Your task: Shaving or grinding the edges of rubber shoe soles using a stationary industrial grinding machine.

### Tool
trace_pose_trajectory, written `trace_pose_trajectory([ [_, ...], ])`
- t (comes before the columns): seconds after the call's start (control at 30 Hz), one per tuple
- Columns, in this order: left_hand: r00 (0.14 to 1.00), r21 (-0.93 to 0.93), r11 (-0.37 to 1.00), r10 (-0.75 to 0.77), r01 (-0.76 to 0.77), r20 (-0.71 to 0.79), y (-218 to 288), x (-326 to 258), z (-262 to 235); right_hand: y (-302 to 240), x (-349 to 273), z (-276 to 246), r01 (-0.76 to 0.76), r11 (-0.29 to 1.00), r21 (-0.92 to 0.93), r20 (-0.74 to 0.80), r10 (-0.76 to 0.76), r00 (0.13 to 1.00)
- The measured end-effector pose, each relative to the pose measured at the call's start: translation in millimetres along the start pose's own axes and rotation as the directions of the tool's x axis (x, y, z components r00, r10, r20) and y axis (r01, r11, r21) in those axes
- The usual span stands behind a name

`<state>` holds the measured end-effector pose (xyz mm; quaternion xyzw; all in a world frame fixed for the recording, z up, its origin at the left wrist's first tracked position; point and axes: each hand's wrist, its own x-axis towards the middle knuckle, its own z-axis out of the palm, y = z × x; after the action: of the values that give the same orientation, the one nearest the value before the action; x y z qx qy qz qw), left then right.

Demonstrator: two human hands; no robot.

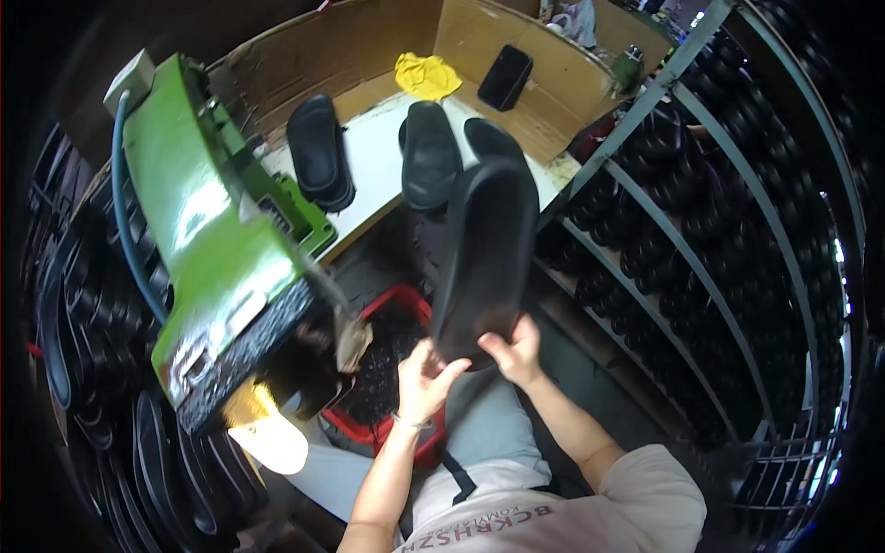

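Observation:
Both my hands grip the near end of a black shoe sole [489,249], which points away from me and is slightly blurred. My left hand [424,380] pinches its left edge with thumb and fingers. On its right edge my right hand [516,350] closes with the thumb on top. Beyond it, on a white worktop [373,138], stand black soles: one at the left [318,152], one in the middle [430,157], and another [489,138] partly hidden behind the held sole.
A green machine [198,212] stands at my left, its lit lamp [277,447] below. A red bin [410,300] of black scraps sits between my legs. Cardboard walls [359,41] back the worktop, with a yellow cloth [427,76] and black block [505,76]. Metal racks [682,240] of soles rise right.

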<state>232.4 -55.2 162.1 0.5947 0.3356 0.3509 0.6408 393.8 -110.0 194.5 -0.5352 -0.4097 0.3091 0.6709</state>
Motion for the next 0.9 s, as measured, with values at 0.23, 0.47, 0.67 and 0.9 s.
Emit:
trace_pose_trajectory([
  [0.23, 0.802, 0.308, 0.925, 0.354, -0.223, -0.482, 34, 141, -4, -26, 191, -98, -0.004, 0.964, -0.264, -0.195, -0.049, 0.979],
  [0.47, 0.533, 0.852, 0.523, 0.72, 0.006, -0.445, 20, 249, -67, 63, 218, -124, -0.203, 0.755, -0.623, -0.357, -0.044, 0.933],
  [0.67, 0.559, 0.803, 0.487, 0.582, 0.342, -0.591, 31, 291, -86, 77, 228, -95, -0.303, 0.645, -0.702, -0.501, -0.144, 0.853],
  [0.9, 0.431, 0.775, 0.618, 0.74, -0.132, -0.517, 22, 221, -52, 79, 242, -87, -0.332, 0.629, -0.703, -0.529, -0.151, 0.835],
])
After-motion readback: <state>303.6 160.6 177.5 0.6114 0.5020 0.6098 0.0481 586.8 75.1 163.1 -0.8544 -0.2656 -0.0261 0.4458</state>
